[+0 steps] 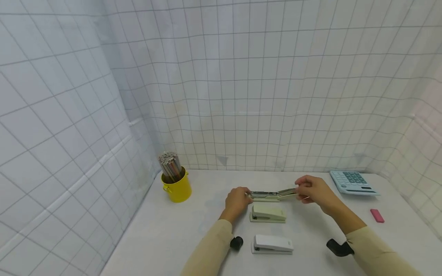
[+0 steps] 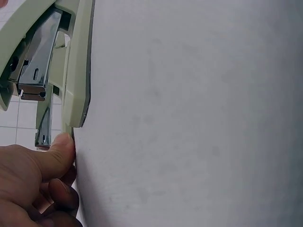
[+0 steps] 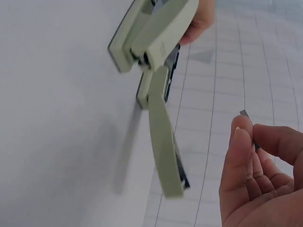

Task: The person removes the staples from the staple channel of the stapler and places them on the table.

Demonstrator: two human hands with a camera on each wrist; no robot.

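A light green stapler (image 1: pixel 264 199) lies opened out flat at the back, its top arm (image 3: pixel 163 146) swung over to the right and its metal staple channel (image 2: pixel 43 125) bare. My left hand (image 1: pixel 236 203) holds the left end of its base, the thumb (image 2: pixel 63 142) on the end. Off the stapler's right end, my right hand (image 1: pixel 312 191) pinches a small dark grey strip (image 3: pixel 244 113), like a strip of staples, between thumb and fingers. Nearer me sit a second light green stapler (image 1: pixel 268 213), closed, and a white stapler (image 1: pixel 272 243).
At the back left stands a yellow bucket (image 1: pixel 179 189) packed with a bundle of thin sticks (image 1: pixel 170 163). A light blue calculator (image 1: pixel 352 182) lies at the back right, with a small pink block (image 1: pixel 377 215) in front. Grid-patterned cloth (image 1: pixel 241 96) hangs behind the white table (image 1: pixel 155 237).
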